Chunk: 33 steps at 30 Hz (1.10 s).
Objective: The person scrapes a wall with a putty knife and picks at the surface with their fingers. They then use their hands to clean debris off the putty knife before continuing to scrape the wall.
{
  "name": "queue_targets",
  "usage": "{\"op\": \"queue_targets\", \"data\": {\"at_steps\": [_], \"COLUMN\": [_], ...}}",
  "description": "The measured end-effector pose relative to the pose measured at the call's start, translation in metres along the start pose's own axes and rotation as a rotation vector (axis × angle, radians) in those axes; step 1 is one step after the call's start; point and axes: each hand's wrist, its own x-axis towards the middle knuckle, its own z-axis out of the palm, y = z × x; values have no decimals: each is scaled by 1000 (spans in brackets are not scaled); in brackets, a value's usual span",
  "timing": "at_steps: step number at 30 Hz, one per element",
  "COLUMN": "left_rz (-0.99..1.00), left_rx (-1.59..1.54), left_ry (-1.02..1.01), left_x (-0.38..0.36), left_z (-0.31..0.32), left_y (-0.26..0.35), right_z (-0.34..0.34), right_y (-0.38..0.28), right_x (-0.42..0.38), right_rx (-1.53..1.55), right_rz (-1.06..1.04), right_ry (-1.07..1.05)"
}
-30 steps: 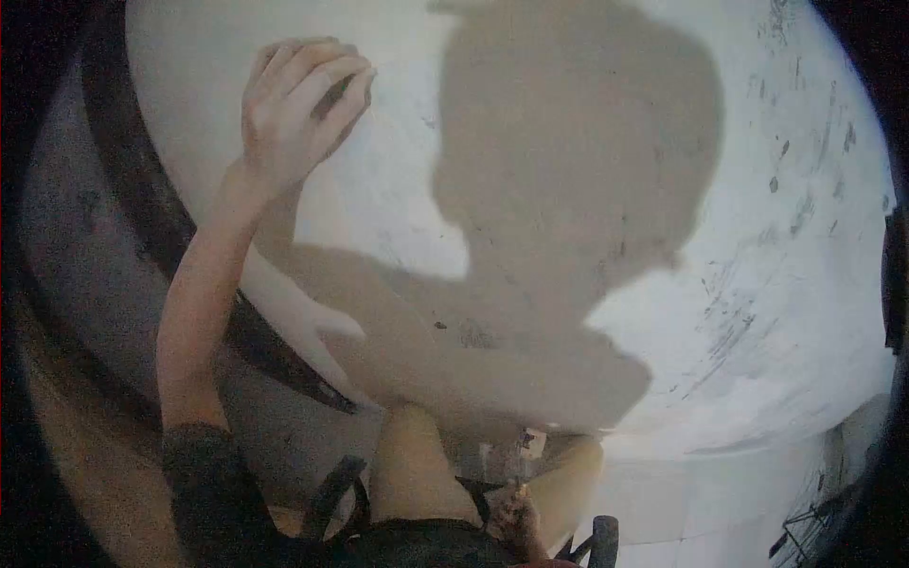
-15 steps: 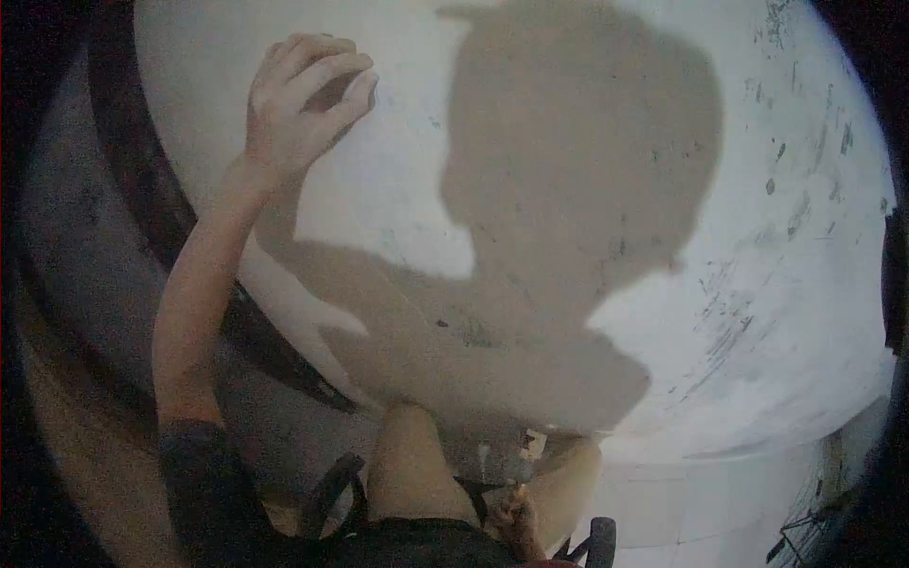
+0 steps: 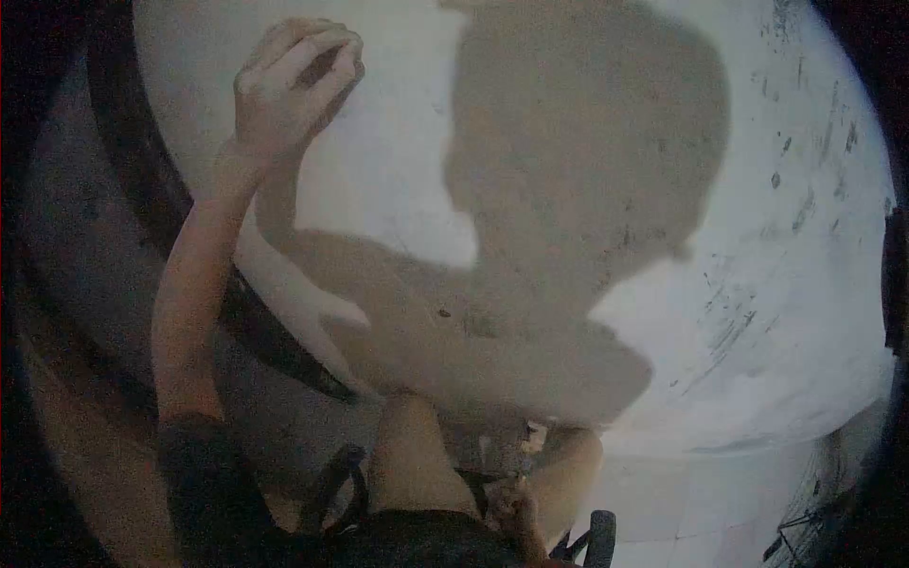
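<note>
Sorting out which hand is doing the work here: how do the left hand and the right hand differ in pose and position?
The left hand is raised on an outstretched arm, fingers curled against the white wall; the right hand sits low, close to the body. The left shows clearly; the right is small and blurred, its grip unclear. Both are bare.

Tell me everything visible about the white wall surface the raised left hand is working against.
The white wall fills most of the view. It looks like smooth, matte plaster or paint. Dark scuffs and streaks mark its right side. A large shadow of a head and shoulders falls across its middle. A dark curved band borders it at left, and a paler ledge runs along its lower right. The left hand, fingers curled, is raised against its upper left; what its grip holds cannot be made out.
</note>
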Motion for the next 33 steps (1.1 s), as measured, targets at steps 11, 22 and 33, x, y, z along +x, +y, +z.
{"op": "queue_targets", "data": {"at_steps": [11, 22, 33], "left_rz": [-156, 313, 520], "left_rx": [-406, -713, -548], "left_ry": [-935, -465, 152], "left_x": [-227, -201, -51], "left_z": [-66, -26, 37], "left_y": [107, 200, 63], "right_z": [6, 180, 370], "right_y": [0, -79, -127], "right_x": [9, -56, -81], "right_rx": [-492, -596, -549], "right_rz": [-146, -322, -794], "right_ry": [100, -523, -614]}}
